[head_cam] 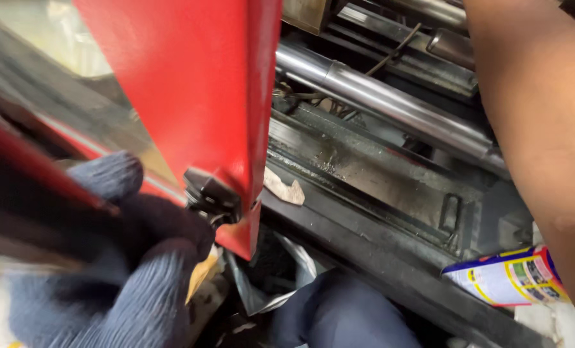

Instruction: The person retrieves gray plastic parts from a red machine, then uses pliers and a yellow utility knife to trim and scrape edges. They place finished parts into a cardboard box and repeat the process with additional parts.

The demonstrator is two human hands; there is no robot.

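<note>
With your blue knit-gloved left hand (126, 258) closed around the black latch (211, 193) at the red sheet-metal panel's (191, 96) lower corner, steady it; your right hand's grip cannot be told.

The left hand (117, 258) wears a thick knitted work glove of dark blue-grey yarn, its ribbed weave plain on the fingers (107, 174) and blurred close to the camera. The right arm (545, 135) is bare, with no sleeve or band showing on the forearm, and its hand lies out of view. Dark blue cloth, seemingly a trouser leg (345, 312), shows low in the middle.
</note>
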